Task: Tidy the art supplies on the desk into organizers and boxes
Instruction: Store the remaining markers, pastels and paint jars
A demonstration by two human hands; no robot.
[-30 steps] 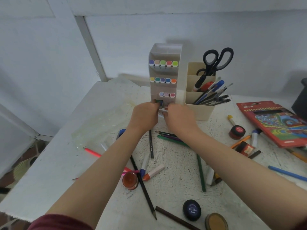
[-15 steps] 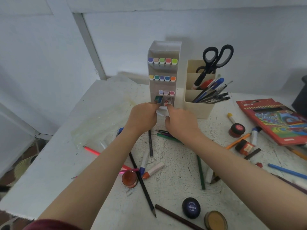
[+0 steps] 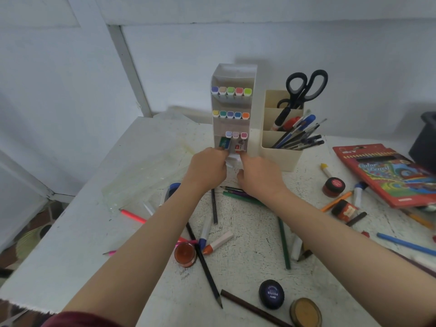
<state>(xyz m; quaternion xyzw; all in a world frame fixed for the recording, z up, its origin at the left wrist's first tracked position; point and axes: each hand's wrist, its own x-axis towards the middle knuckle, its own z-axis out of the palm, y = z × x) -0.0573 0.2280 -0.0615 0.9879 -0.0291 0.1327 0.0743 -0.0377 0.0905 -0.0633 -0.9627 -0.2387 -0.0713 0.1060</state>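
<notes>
- Marker organizer (image 3: 232, 109) stands upright at the desk's (image 3: 77, 232) far middle, just left of a pen holder (image 3: 280, 156).
- Left hand (image 3: 207, 167) curls at a green packet (image 3: 225, 143) in its lowest shelf; pinching or not cannot be told.
- Right hand (image 3: 258, 175) curls beside a red-and-white packet (image 3: 240, 147); grip unclear.

A white tiered organizer (image 3: 253, 102) stands upright at the desk's (image 3: 82, 244) back, holding three rows of colour-capped markers (image 3: 230, 91) above two packets (image 3: 224, 143) in its lowest tier. A cream holder (image 3: 290, 159) touching its right side carries scissors (image 3: 304, 88) and pens (image 3: 304, 140). Pencils (image 3: 207, 270), paint pots (image 3: 185, 253) and a red pencil box (image 3: 387, 175) lie loose in front.
</notes>
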